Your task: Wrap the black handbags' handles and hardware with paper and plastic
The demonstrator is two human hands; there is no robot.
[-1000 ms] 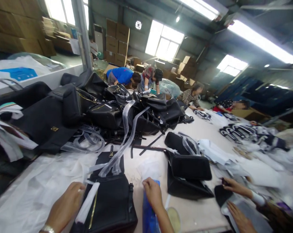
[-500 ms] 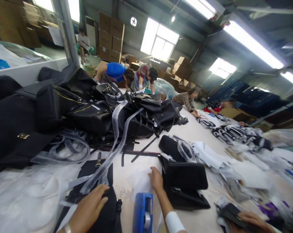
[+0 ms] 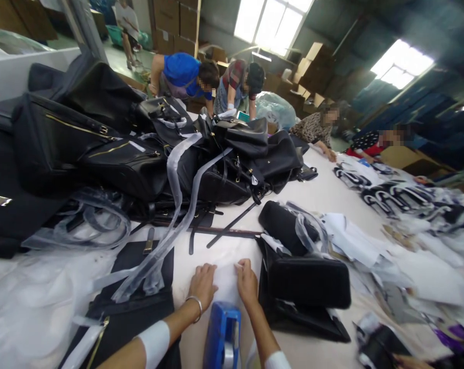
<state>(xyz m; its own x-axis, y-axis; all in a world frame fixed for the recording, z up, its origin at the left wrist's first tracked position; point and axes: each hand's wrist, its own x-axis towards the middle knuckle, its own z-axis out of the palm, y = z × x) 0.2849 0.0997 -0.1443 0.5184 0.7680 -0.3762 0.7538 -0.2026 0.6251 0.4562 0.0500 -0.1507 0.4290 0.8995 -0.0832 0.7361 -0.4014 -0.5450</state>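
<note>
Between my hands is a thin white sheet (image 3: 224,281), pale against the light tabletop. My left hand (image 3: 203,285) pinches its left side, and my right hand (image 3: 247,283) pinches its right side. Just below the sheet stands a blue tape dispenser (image 3: 223,333), close to both wrists. Left of my left hand lies a black bag (image 3: 139,312) with clear plastic-wrapped straps (image 3: 158,261) across it. Right of my right hand, another black bag (image 3: 308,284) lies on the table. Whether the sheet is paper or plastic film I cannot tell.
A heap of black bags (image 3: 216,164) fills the table's far left. Clear and white plastic (image 3: 27,307) is piled at lower left. White wrapping (image 3: 420,266) and striped items (image 3: 393,197) cover the right side. Several co-workers bend over the far side; another person's hand (image 3: 406,361) shows at lower right.
My left hand has moved right, from over the black bag's straps to the white sheet, and now grips it. My right hand stays at the sheet. The view has tilted downward.
</note>
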